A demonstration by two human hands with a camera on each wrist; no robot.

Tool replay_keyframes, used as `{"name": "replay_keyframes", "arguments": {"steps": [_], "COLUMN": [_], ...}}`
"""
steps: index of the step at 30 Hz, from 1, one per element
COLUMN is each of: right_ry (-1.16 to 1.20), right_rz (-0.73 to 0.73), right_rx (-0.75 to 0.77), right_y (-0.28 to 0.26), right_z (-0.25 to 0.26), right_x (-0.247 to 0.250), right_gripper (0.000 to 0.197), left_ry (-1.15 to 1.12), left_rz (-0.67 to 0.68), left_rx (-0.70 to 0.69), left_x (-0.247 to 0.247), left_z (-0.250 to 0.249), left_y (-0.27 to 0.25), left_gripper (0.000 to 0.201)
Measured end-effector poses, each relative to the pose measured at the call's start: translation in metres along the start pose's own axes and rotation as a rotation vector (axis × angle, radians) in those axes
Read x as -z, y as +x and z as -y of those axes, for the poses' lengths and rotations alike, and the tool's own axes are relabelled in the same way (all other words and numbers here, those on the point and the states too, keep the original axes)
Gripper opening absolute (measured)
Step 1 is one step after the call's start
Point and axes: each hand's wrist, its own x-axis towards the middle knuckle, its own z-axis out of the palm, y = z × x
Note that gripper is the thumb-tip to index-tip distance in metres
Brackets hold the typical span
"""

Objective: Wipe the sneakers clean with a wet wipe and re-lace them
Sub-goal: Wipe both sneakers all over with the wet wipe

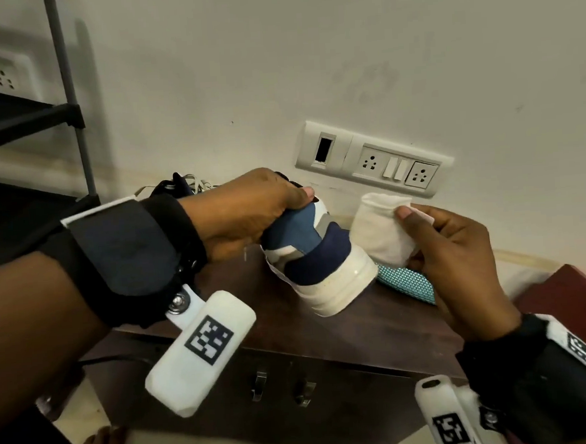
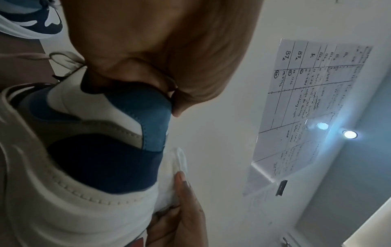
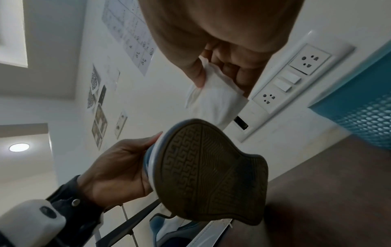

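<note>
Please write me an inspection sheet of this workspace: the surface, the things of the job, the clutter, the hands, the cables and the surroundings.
Surface: dark brown wooden cabinet top, against the wall.
Job's things: blue and white sneaker held tilted, sole turned toward the right; folded white wet wipe; second blue and white sneaker on the surface behind; loose pale laces.
Clutter: teal perforated plastic basket on the surface.
Hands: left hand grips the sneaker's collar; right hand pinches the wipe beside the heel.
Cables: nothing seen.
Surroundings: white socket and switch panel; black shelf rack; handwritten paper chart on the wall.
</note>
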Motion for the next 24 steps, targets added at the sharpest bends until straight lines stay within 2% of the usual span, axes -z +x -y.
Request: {"name": "replay_keyframes", "arguments": {"steps": [2,5,8,12,16,19,22,24], "right_ry": [0.016,-0.021,0.000,0.058,-0.043,0.026,0.125,0.151], "right_rz": [-0.031,-0.051,-0.045,-0.026,0.031,-0.082,-0.180,-0.274], "right_rx": [-0.043,-0.028,-0.013,0.005,0.045,0.054,0.018,-0.011], "right_y": [-0.002,-0.011,-0.018,-0.034,-0.055,-0.073,-0.090,-0.100], "right_z": [-0.003,-0.006,-0.005,-0.012,-0.037,-0.059,-0.078,-0.096], "right_x": [0.005,0.009,0.016,0.027,0.023,0.019,0.008,0.003], "right_gripper": [0.015,0.017,0.020,0.019,0.019,0.022,0.025,0.025], "left_ry": [-0.026,-0.066,0.000,0.137,0.259,0.374,0.530,0.643], "left_rz": [0.055,0.165,0.261,0.284,0.295,0.335,0.330,0.348], "left_rx": [0.005,0.001,-0.043,-0.052,-0.005,0.025,0.006,0.012], "left_x": [-0.004,-0.022,-0.039,-0.059,-0.079,-0.097,-0.120,-0.134], "left_z": [0.004,0.013,0.016,0.014,0.014,0.015,0.020,0.024], "left_y": [-0.001,0.001,0.007,0.016,0.022,0.025,0.026,0.027], "left_gripper": [0.034,0.039,0.048,0.020,0.025,0.016,0.034,0.035]}}
